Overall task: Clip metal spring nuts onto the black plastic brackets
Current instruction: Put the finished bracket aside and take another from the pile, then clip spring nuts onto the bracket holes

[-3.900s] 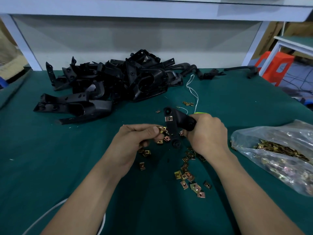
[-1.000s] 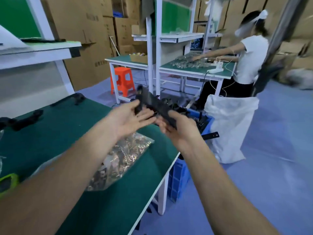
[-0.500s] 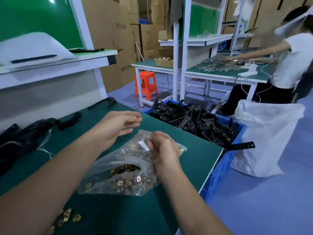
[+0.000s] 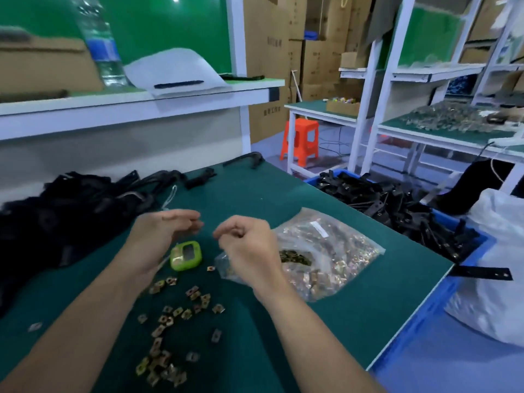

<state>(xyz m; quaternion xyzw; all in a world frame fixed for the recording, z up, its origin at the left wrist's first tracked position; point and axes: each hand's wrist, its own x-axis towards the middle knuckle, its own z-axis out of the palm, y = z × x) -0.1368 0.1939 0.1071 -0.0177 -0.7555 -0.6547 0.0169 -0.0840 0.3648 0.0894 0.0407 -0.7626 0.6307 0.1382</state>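
Found left hand relaxed and empty above mat; right hand curled over bag mouth, could not confirm any grip through blur. Held no bracket: unfitted brackets heaped far left. Advised taking one bracket first, then sliding one nut squarely onto its tab. Counted loose spring nuts at roughly thirty; one bag, one heap, one crate.
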